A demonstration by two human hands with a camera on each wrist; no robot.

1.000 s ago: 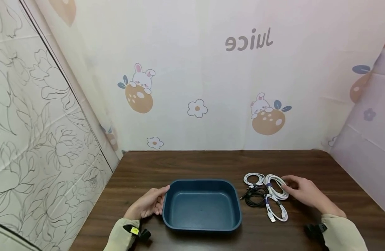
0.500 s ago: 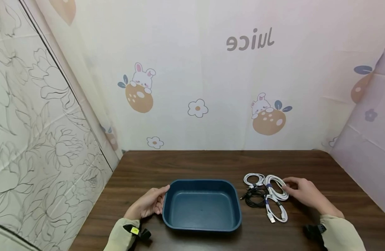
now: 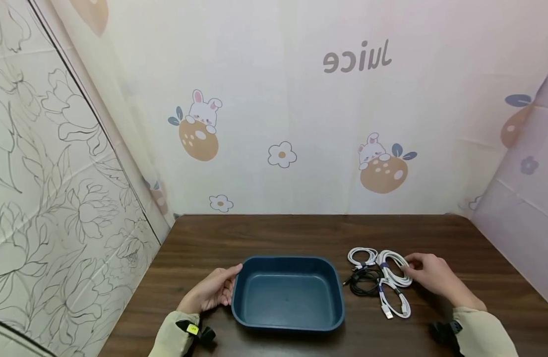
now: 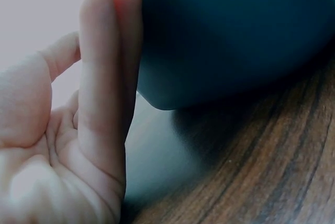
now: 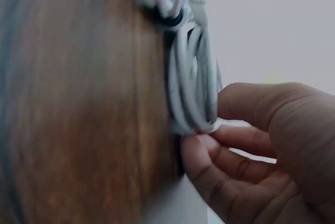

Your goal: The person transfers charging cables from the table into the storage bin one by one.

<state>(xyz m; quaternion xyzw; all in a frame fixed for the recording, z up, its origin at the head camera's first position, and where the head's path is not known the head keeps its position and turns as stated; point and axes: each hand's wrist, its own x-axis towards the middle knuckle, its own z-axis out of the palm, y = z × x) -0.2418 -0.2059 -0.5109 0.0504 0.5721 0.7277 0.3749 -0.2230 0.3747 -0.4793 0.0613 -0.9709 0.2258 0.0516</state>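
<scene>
A dark blue rectangular tray (image 3: 287,300) sits on the brown table with nothing in it. My left hand (image 3: 213,287) grips its left side, thumb up at the rim and fingers against the outer wall. Close up in the left wrist view, the fingertips meet the wall of the tray. To the tray's right lies a thick coil of white cable (image 5: 183,77), bound with a dark tie. My right hand (image 3: 434,277) pinches the coil's right edge, thumb above and fingertips below in the right wrist view.
Beside the held coil lie a smaller white cable (image 3: 362,249), a black cable (image 3: 360,293) and another white cable with a USB plug (image 3: 387,311), all close together. The wooden table (image 3: 265,233) meets a patterned cloth backdrop (image 3: 318,188) at the back.
My right wrist has shifted slightly left, with the fingers at the same edge of the white coil. The left hand and tray have stayed put.
</scene>
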